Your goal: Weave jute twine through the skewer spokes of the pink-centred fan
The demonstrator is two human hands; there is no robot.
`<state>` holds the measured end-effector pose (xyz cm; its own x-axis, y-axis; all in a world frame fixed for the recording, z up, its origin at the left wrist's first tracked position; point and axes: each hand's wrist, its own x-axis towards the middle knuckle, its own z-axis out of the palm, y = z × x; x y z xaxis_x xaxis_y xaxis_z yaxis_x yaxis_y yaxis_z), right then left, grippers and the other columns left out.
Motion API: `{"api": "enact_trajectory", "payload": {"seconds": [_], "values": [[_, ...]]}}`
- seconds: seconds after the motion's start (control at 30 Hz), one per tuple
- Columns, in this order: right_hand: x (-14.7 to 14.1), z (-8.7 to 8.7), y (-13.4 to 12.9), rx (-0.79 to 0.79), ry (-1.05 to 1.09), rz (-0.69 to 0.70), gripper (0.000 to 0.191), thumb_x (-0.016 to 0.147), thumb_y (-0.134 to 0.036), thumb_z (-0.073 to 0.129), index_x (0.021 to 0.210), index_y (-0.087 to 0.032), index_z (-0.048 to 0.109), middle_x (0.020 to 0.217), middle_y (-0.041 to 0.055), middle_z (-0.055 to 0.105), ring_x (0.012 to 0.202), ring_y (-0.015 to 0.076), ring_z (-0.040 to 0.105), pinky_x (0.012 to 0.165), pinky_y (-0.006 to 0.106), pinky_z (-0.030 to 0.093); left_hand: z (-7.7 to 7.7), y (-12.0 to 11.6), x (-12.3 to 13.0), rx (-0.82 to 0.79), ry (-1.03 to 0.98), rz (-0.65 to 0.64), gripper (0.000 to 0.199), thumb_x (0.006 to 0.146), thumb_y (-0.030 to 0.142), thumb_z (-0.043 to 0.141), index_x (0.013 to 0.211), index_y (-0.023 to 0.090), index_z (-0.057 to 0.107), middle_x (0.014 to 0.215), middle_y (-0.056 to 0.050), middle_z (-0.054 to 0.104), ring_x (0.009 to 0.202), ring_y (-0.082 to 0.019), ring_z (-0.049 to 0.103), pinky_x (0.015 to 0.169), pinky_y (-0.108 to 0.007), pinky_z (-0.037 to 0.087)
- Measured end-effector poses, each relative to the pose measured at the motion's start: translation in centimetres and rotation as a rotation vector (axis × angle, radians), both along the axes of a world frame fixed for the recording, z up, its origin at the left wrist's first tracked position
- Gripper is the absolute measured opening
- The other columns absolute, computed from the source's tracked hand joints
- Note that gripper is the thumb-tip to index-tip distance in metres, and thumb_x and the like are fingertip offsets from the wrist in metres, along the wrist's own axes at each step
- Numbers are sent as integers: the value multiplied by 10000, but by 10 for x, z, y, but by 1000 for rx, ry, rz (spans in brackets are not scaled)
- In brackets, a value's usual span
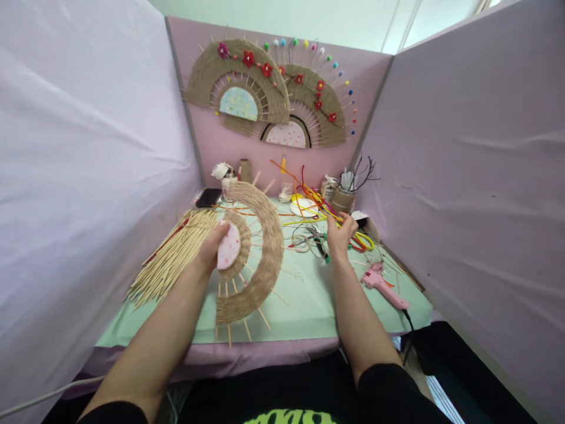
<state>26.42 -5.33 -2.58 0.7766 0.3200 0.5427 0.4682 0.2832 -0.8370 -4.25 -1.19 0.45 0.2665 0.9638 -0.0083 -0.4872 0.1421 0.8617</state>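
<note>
A half-round woven fan [269, 247] of brown twine on thin sticks stands tilted on its side over the table. My left hand [212, 244] is closed on its inner part, the thumb over the pink dotted half-circle [229, 246]. On the right, my right hand [341, 231] reaches to the coloured pipe cleaners [364, 240], fingers bent around one or more yellow ones; exactly what it grips is hard to make out. Green-handled pliers [318, 242] lie just left of that hand, beside loops of thin twine.
Thin sticks [172, 259] are piled at the left by a dark phone [209, 198]. A pink glue gun [384, 285] lies at the right. Jars and a twine-wrapped can [343, 200] stand at the back, below finished fans [247, 76] on the pink panel.
</note>
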Motion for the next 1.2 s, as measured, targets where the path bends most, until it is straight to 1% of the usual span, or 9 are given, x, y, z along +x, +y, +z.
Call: {"api": "enact_trajectory", "payload": {"seconds": [0.07,0.17,0.23,0.37,0.5,0.67,0.87,1.0,1.2], "values": [[-11,6,-2,67,5,219,323,725,-329,601,1024,-213,567,1143,80,529,1140,184,449,952,316,358,-6,-7,10,2,108,-90,313,624,392,715,766,155,569,555,2,602,512,-154,597,501,-251,466],[-31,12,-3,141,189,724,299,772,-354,539,1051,-254,579,1151,33,579,1136,154,488,941,300,379,-12,-17,24,-9,250,-226,395,516,420,779,677,162,528,502,21,574,409,-115,525,418,-217,400],[-44,15,-4,137,332,991,318,778,-392,530,1065,-268,586,1153,22,595,1114,152,516,900,294,414,-15,-22,30,-19,306,-307,426,490,441,789,674,163,524,508,22,578,412,-111,525,417,-210,392],[-59,16,-10,-46,483,1254,395,773,-514,510,1050,-249,606,962,31,661,813,172,621,661,290,484,-19,-27,36,-21,343,-374,426,506,451,781,693,162,529,538,17,592,443,-113,543,444,-214,402],[-59,14,-13,-220,497,1254,406,744,-570,533,940,-228,632,689,5,639,593,155,580,518,260,446,-19,-22,34,6,318,-303,388,556,440,754,722,166,535,573,19,600,471,-115,553,470,-221,412],[-53,7,-12,-181,474,1156,260,633,-386,721,832,-233,652,648,-32,611,529,100,519,500,216,400,-17,-15,30,61,271,-174,349,602,433,726,721,176,523,560,44,566,465,-97,529,453,-202,390],[-43,5,-11,-193,401,1090,278,655,-373,699,887,-222,678,507,-55,472,474,89,427,467,216,342,-15,-14,30,113,289,-135,338,613,432,717,717,174,525,558,47,553,460,-94,518,443,-198,376],[-36,9,-12,-160,278,1080,285,688,-377,667,915,-207,686,503,-64,394,463,70,335,448,208,268,-16,-12,29,110,292,-113,345,608,437,717,708,173,519,540,49,541,447,-96,512,438,-202,376],[-29,12,-11,-105,258,1008,223,698,-401,664,814,-210,665,561,-45,436,489,77,347,451,213,265,-16,-9,28,94,307,-110,333,616,428,711,695,174,510,525,48,539,434,-97,511,427,-201,365]]}}
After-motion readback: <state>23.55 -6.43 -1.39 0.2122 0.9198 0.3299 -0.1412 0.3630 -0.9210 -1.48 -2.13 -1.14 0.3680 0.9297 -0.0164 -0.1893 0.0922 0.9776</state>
